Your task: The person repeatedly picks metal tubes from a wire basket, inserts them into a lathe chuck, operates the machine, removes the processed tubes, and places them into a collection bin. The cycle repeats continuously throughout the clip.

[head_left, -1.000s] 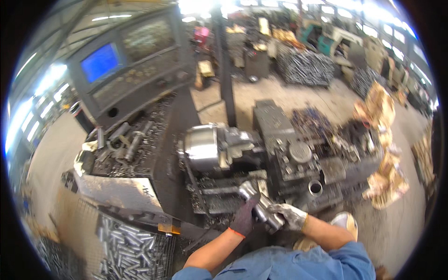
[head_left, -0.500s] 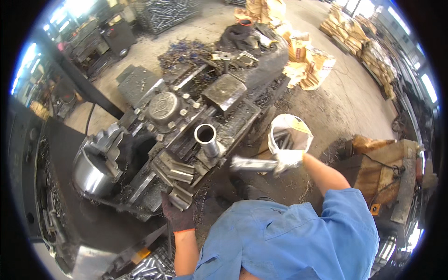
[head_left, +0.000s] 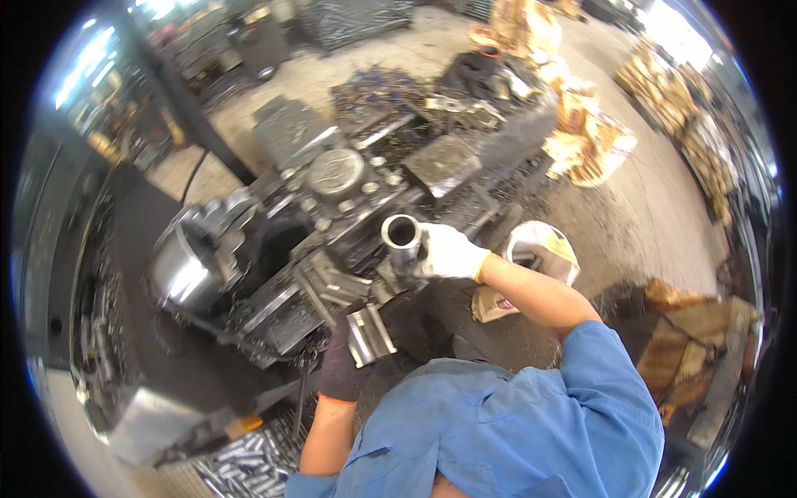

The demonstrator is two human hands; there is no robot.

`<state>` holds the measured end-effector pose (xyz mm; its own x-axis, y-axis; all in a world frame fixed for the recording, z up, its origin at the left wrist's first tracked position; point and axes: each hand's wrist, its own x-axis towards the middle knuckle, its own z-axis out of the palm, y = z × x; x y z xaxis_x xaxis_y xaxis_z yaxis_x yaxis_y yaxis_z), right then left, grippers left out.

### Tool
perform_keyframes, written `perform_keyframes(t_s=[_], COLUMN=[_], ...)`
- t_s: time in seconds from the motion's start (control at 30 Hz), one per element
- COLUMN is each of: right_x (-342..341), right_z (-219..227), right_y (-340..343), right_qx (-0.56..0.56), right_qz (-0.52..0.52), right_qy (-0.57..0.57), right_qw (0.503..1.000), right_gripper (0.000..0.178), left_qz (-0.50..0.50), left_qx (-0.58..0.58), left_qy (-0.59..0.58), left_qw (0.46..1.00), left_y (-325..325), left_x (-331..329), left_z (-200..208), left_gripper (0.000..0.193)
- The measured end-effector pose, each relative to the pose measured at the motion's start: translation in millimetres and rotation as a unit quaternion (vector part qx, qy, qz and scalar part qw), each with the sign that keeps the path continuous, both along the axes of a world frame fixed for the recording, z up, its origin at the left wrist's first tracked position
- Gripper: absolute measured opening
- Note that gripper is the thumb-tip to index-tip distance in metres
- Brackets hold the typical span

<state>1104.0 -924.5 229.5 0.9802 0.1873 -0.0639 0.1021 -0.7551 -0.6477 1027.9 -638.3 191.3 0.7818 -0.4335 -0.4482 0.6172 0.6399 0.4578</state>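
A dark glove with an orange cuff covers my left hand [head_left: 342, 369], which is closed on a shiny grooved metal block [head_left: 370, 334] at the machine's near edge. My right hand [head_left: 449, 251], in a white glove, is wrapped around an upright steel tube [head_left: 403, 232] with an open round top. The fingers behind the tube are partly hidden. Similar grooved metal blocks [head_left: 340, 282] lie on the machine carriage between my hands. To their left is the lathe chuck [head_left: 187, 266], with stepped jaws.
A white bucket [head_left: 544, 241] holding metal parts stands right of my right forearm. Below left, a wire bin [head_left: 249, 465] holds many short metal pieces. A heavy tool post [head_left: 335, 173] rises behind the carriage. Brown paper sacks [head_left: 589, 133] lie on the floor beyond.
My right hand has moved left from beside the bucket to the upright tube; the long metal piece it held no longer shows. My left hand has shifted the grooved block away from the carriage.
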Motion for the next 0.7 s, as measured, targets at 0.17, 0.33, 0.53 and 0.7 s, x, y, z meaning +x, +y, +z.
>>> perform_keyframes(t_s=[0.17, 0.33, 0.53, 0.7], right_x=[-20, -14, 30, 51], right_z=[11, -61, -57, 8], right_y=[67, 145, 147, 174], right_qx=[0.025, -0.117, -0.003, 0.200], right_qz=[0.253, 0.102, 0.130, 0.196], right_qy=[-0.063, -0.012, 0.017, 0.206], right_qw=[0.965, 0.988, 0.991, 0.938], right_gripper=[0.045, 0.054, 0.046, 0.085], left_qz=[0.000, 0.093, 0.225, 0.355], left_qx=[-0.010, 0.137, 0.390, 0.134], left_qy=[0.033, -0.001, -0.206, -0.110], left_qw=[0.999, 0.986, 0.869, 0.919], left_y=[11, 60, 98, 86], left_x=[-17, -9, 13, 45], left_z=[2, -29, -38, -11], left_gripper=[0.060, 0.047, 0.064, 0.062])
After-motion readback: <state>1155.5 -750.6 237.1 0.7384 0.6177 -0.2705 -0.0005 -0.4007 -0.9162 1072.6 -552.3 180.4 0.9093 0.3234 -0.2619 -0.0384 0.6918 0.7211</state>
